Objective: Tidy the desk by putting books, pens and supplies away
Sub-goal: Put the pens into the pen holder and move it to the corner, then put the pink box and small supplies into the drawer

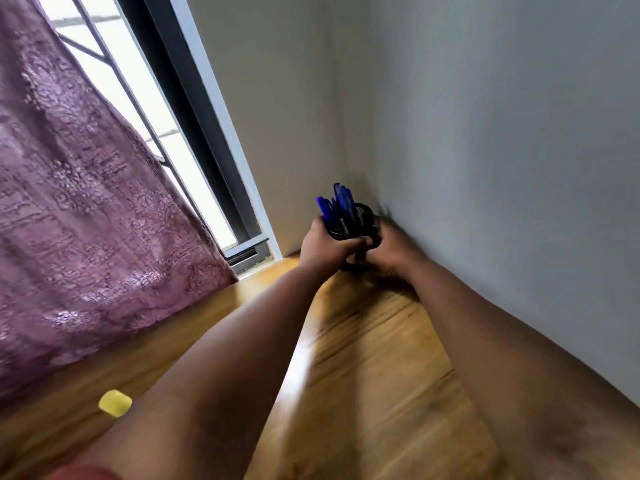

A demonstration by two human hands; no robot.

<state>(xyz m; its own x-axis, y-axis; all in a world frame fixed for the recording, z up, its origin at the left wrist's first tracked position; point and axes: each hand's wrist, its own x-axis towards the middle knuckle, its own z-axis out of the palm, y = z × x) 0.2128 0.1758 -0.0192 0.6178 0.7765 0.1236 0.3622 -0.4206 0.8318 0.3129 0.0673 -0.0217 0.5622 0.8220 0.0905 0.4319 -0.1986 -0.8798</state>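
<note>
Head view: both hands, left (pixel 323 244) and right (pixel 388 249), are clasping the pen cup (pixel 356 230), fingers curled round it, pens (pixel 341 202) sticking up above them; eraser (pixel 115 403) is lying well behind, seemingly left to tidy

I can read no text on anything here; print on the blurred blue plastic pens (pixel 341 202) may be hidden.
</note>
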